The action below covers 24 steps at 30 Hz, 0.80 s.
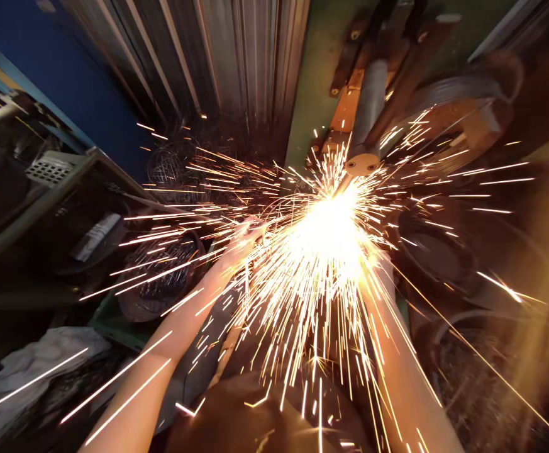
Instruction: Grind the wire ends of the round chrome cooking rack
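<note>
My left hand (251,231) is closed at the left edge of a bright burst of sparks (333,229). Thin curved wires (293,198) run from its fingers towards the glare, so it seems to grip a round wire piece, mostly lost in the light. On the other side, my right hand (378,261) reaches into the burst, its fingers hidden by glare. Directly above the sparks is the round end of a grey metal cylinder (363,160) on a machine, with a short electrode-like tip (344,184) under it.
Wire pieces lie heaped (177,173) at the back left, and more fill a round container (158,270). A dark crate (90,220) stands at left, above a crumpled white bag (43,362). A wire coil (467,119) and round containers (437,248) are at right. Sparks fly widely.
</note>
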{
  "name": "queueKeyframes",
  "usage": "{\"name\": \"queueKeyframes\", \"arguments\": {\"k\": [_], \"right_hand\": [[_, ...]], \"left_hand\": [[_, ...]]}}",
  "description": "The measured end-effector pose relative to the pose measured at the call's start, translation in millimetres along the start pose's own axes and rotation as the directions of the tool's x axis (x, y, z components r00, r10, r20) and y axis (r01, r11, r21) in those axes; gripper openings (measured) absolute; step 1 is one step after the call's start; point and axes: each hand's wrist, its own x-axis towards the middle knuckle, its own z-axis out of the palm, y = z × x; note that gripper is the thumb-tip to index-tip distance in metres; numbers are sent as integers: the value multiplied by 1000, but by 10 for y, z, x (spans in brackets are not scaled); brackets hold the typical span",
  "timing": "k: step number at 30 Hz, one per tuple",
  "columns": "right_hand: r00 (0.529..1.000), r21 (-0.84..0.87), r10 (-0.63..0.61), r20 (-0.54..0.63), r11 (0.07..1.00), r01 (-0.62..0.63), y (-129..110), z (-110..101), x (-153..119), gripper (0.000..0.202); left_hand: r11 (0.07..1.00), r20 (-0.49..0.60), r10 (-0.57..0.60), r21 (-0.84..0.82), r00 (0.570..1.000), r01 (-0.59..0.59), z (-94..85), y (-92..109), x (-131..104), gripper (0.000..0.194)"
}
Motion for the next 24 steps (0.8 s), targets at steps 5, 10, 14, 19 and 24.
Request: {"name": "queueKeyframes", "arguments": {"k": [5, 10, 14, 19, 24], "right_hand": [[999, 32, 29, -37, 999, -27, -73, 23, 0, 47], [998, 101, -18, 54, 995, 13, -21, -88, -21, 49], [995, 149, 10, 100, 988, -25, 148, -100, -190, 50], [992, 119, 51, 118, 991, -65, 289, 10, -466, 51], [988, 190, 57, 141, 978, -83, 516, 17, -639, 55]], "left_hand": [[1000, 29, -8, 18, 1000, 8, 0, 24, 13, 31], [998, -10, -48, 36, 999, 48, 47, 75, -162, 37], [996, 38, -82, 33, 996, 81, 5, -67, -373, 38], [995, 17, -75, 60, 997, 74, -87, -324, -569, 36], [988, 50, -148, 39, 988, 146, 1, -427, -642, 41]]}}
